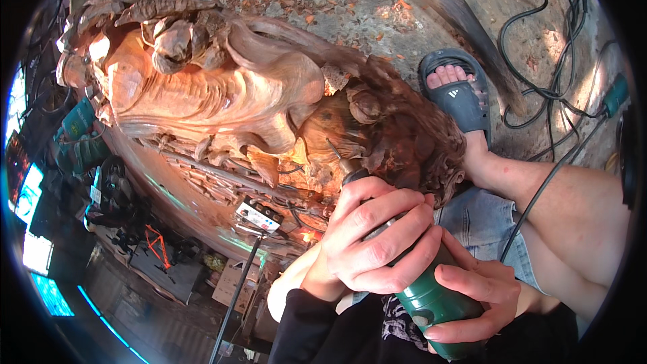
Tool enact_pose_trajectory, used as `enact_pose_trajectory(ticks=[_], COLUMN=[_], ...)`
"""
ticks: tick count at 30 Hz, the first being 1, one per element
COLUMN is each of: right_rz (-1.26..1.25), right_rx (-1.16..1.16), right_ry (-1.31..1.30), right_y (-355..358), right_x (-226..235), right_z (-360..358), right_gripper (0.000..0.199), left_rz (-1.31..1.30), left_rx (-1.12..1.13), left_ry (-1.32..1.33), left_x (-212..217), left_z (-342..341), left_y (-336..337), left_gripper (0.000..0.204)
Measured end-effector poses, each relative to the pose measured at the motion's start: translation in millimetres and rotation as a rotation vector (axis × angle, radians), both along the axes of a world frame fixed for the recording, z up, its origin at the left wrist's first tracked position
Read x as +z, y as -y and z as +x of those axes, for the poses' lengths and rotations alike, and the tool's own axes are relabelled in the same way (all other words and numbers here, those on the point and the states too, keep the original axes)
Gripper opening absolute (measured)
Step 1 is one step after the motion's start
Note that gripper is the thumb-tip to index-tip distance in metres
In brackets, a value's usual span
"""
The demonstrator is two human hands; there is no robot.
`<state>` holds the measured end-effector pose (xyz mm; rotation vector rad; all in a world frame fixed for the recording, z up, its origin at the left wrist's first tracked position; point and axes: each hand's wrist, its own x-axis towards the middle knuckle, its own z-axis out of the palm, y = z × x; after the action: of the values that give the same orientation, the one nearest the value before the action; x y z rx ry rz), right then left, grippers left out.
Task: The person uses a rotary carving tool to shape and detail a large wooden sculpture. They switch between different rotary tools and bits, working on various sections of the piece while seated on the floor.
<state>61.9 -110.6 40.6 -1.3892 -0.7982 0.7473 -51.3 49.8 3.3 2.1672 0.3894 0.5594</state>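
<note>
Two hands steer a green rotary carving tool (431, 300) into a reddish wood sculpture (269, 101).

The left hand (374, 236) is clamped round the tool's front, the right hand (472, 296) round its rear; its long axis rises up-left, the bit (335, 152) touching the carving just beyond the left fingers.

The body of the grinder (431, 300) is largely covered by the fingers (377, 229) of both hands. Its bit, beyond the fingertips, is too small to be made out against the carving (222, 101), whose left end is cut off by the rim.
</note>
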Motion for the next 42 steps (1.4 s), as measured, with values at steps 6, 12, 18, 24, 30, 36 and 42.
enact_pose_trajectory(ticks=[6,12,18,24,30,36,42], right_rz=[-0.002,-0.074,-0.330,-0.359,-0.203,-0.548,-0.876], right_rx=[0.375,0.582,0.527,0.417,0.595,0.592,0.694], right_ry=[0.170,0.421,0.179,-0.051,0.008,0.000,0.634], right_y=[32.2,63.0,62.6,65.9,63.7,16.5,-6.4], right_x=[-3.1,-0.3,25.7,68.7,90.6,125.1,140.2], right_z=[36.6,56.2,73.9,123.1,162.3,133.3,141.9], right_gripper=[0.064,0.101,0.060,0.061,0.084,0.111,0.095], left_rz=[0.073,0.113,0.168,0.196,0.173,0.367,0.457], left_rx=[0.047,0.146,0.218,0.339,0.368,0.374,0.422], left_ry=[0.091,0.293,0.422,0.388,0.437,0.307,0.274], left_x=[-0.4,-13.3,-13.1,10.3,31.3,54.9,50.9], left_z=[1.1,7.3,18.1,30.0,43.0,50.5,66.2], left_y=[-3.9,17.8,25.8,39.5,51.5,57.6,65.0], left_gripper=[0.031,0.027,0.026,0.024,0.023,0.020,0.018])
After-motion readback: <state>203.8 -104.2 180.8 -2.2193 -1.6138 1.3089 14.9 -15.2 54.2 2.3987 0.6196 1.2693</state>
